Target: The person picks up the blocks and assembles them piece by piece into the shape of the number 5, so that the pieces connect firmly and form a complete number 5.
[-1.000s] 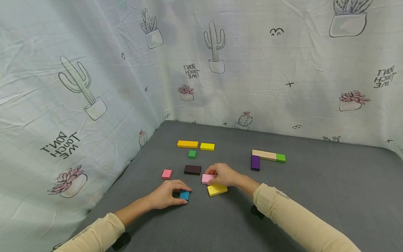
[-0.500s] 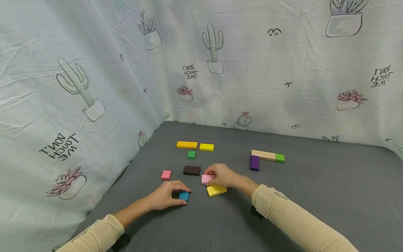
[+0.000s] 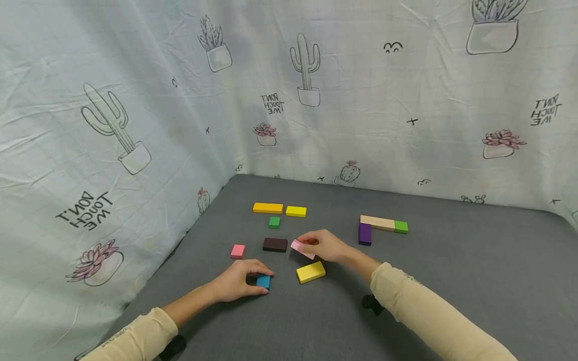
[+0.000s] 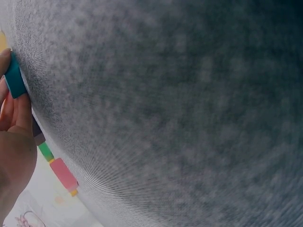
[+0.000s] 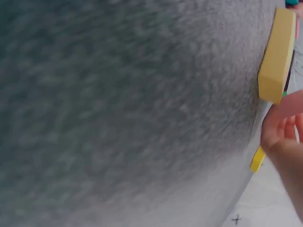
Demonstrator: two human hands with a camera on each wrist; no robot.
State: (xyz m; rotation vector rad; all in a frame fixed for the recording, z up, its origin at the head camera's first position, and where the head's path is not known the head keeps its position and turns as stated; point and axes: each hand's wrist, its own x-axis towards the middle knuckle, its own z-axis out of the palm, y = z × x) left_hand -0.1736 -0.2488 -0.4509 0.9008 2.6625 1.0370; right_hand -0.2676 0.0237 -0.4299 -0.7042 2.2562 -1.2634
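My left hand [image 3: 237,281] pinches a small blue block [image 3: 264,281] on the grey table, thumb on the near side and fingers on the far side. The same blue block [image 4: 15,78] shows at the left edge of the left wrist view. My right hand [image 3: 326,245] holds a light pink block [image 3: 301,247] between thumb and fingers, tilted and raised a little off the table. Just below that hand lies a yellow block [image 3: 311,272], apart from it. A dark brown block [image 3: 275,244] lies to the left of the pink one.
A coral pink block [image 3: 238,251] lies beyond my left hand. Farther back are a green block [image 3: 274,222], an orange block [image 3: 268,208] and a bright yellow block [image 3: 296,211]. To the right, beige [image 3: 377,222], light green [image 3: 401,227] and purple [image 3: 365,234] blocks sit together. A patterned curtain [image 3: 361,100] borders the table.
My right hand has lifted the light pink block from the table and tilted it, moving slightly up and right, away from the yellow block. My left hand stays on the blue block.
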